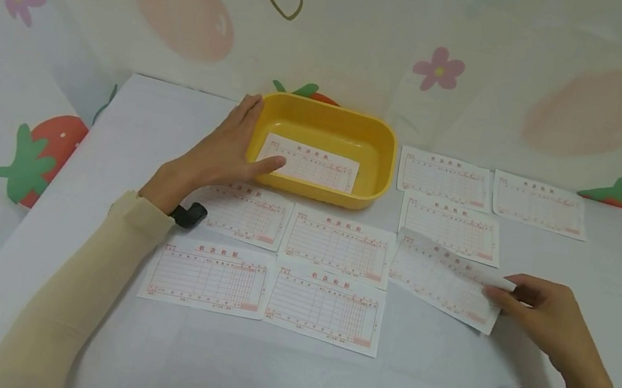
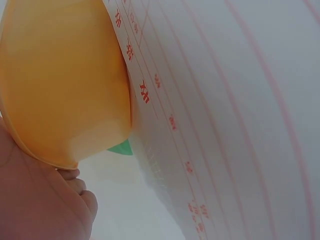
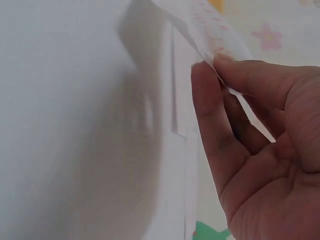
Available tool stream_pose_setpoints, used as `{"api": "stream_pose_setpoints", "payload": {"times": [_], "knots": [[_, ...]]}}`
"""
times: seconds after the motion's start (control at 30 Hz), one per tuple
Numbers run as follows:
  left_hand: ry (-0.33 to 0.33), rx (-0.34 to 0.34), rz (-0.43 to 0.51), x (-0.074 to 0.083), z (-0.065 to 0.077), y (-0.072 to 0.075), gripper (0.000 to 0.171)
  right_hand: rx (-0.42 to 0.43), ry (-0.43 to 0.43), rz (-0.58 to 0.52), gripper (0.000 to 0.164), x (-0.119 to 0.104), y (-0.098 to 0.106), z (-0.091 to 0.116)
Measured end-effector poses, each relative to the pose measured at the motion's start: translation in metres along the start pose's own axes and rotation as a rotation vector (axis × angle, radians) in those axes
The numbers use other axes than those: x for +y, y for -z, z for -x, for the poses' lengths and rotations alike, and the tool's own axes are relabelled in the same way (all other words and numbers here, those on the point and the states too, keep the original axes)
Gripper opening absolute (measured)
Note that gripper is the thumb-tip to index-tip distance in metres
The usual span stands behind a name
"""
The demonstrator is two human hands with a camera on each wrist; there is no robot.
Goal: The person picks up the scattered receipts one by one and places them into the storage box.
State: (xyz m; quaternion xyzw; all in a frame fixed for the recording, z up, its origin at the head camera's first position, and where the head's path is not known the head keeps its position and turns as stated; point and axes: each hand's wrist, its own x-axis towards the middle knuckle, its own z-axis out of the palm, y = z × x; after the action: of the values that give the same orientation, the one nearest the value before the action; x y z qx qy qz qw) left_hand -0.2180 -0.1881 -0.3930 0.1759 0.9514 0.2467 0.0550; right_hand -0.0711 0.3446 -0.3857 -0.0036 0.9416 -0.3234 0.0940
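My right hand (image 1: 556,327) pinches the right edge of a receipt slip (image 1: 439,282) between thumb and fingers. That slip is lifted and bent, its upper edge curling over; the right wrist view also shows the slip (image 3: 220,30) in the pinch. At the back, my left hand (image 1: 227,138) holds the left end of a yellow plastic basin (image 1: 381,165), thumb over the front rim and fingers along the left side. In the left wrist view its fingers (image 2: 80,187) curl at the basin's end wall (image 2: 65,90). One receipt slip (image 1: 310,161) lies inside the basin.
Several printed receipt slips lie flat on the white table (image 1: 181,365): some in front of the basin, including one slip (image 1: 325,307) at the front, others to its right, including another slip (image 1: 540,204) at the far right. A patterned cloth (image 1: 337,46) hangs behind.
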Motion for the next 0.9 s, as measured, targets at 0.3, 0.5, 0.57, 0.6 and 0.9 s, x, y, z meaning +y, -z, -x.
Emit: {"api": "stream_pose_setpoints", "payload": {"times": [0.3,0.5,0.57,0.6,0.9], "knots": [[0.005,-0.009,0.001,0.002,0.001,0.001,0.117,-0.01,0.01,-0.204,0.03,-0.001,0.02,0.0],[0.0,-0.004,0.013,0.001,0.0,0.0,0.117,0.06,0.02,-0.409,0.017,-0.007,0.026,-0.006],[0.0,-0.001,0.016,0.001,0.0,0.0,0.116,0.076,0.029,-0.487,0.014,-0.011,0.027,-0.009],[0.0,0.0,0.017,0.002,0.0,0.0,0.116,0.079,0.04,-0.511,0.015,-0.014,0.027,-0.011],[-0.004,-0.001,0.018,-0.001,0.001,0.0,0.117,0.086,0.056,-0.615,0.017,-0.036,0.026,-0.031]]}}
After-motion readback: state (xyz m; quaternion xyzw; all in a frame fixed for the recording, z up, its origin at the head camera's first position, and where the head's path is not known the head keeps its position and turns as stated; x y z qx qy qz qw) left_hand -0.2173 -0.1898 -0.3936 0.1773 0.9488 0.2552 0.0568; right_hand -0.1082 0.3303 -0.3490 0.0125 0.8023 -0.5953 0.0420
